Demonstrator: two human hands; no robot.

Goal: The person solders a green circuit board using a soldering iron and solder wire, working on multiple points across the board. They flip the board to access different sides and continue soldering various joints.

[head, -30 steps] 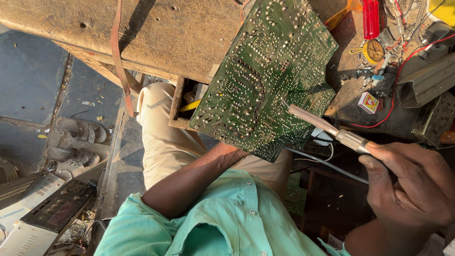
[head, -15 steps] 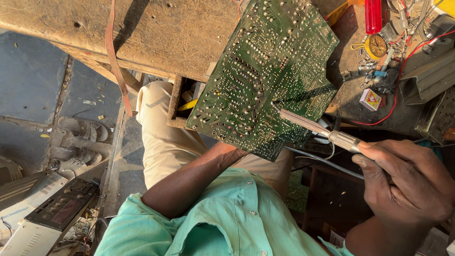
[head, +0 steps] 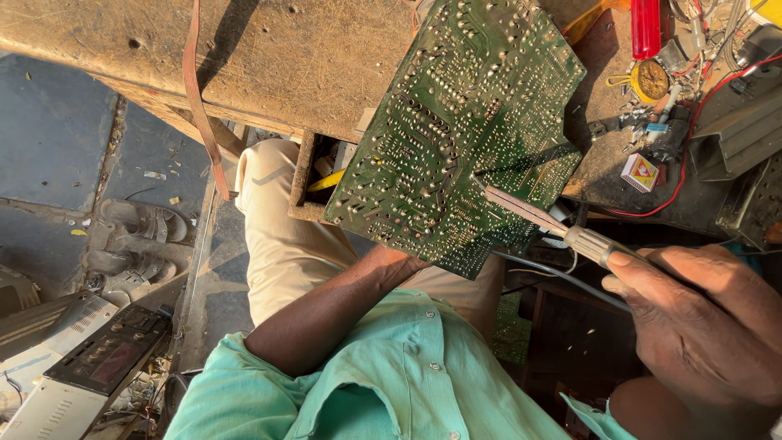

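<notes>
Gleaming solder dots, green circuit board (head: 456,130)

circuit board (head: 464,138) – 1 | soldering iron (head: 554,228) – 1 | sandals (head: 134,244) – 2

1. A worn wooden workbench (head: 309,57), up and to the left of the right hand.
2. A brown strap (head: 199,106) hanging over the bench edge, far left of that hand.
3. A red-handled tool (head: 646,26), directly above the hand.
4. A small red and yellow box (head: 640,172), just above the hand.
5. A pair of grey sandals (head: 134,240) on the floor, far to the left.
6. A black electronic unit (head: 106,352) with knobs, lower left, well apart from the hand.
</notes>
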